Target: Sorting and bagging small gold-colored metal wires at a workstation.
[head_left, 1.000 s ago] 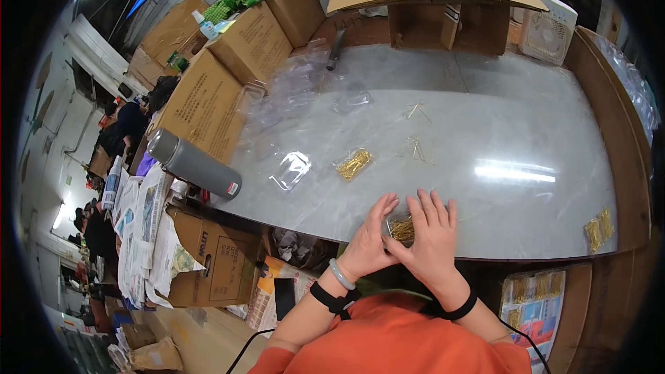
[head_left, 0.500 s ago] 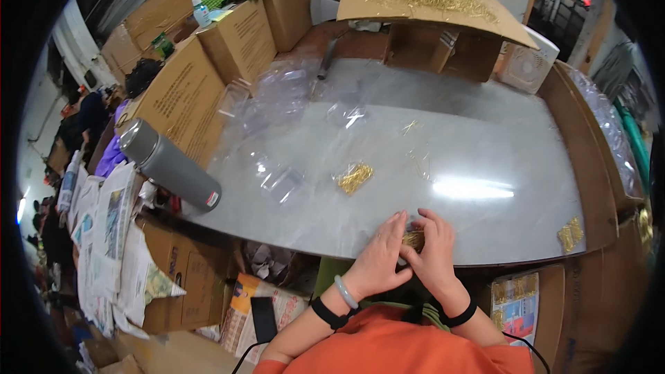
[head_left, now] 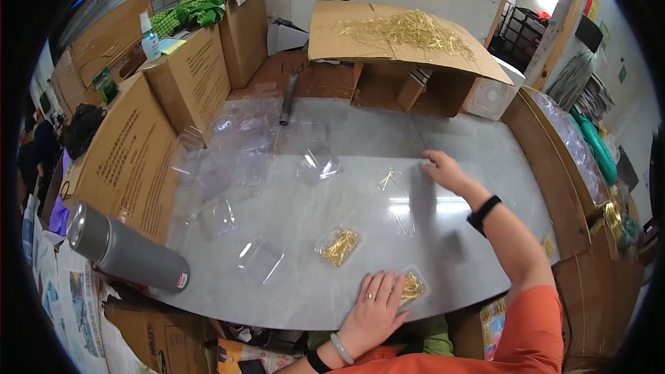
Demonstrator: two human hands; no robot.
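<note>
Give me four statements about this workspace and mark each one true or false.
1. The left hand is at a clear box of gold pins. True.
2. The right hand touches the grey bottle. False: it is over the table, apart from the bottle.
3. A loose gold heap lies on a cardboard sheet. True.
4. The green checked cloth lies on the table. False: it lies on a cardboard box at the left.

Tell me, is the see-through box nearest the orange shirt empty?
Not empty: gold pieces show inside the clear box. How full, I cannot tell, because the left grip covers part.
</note>
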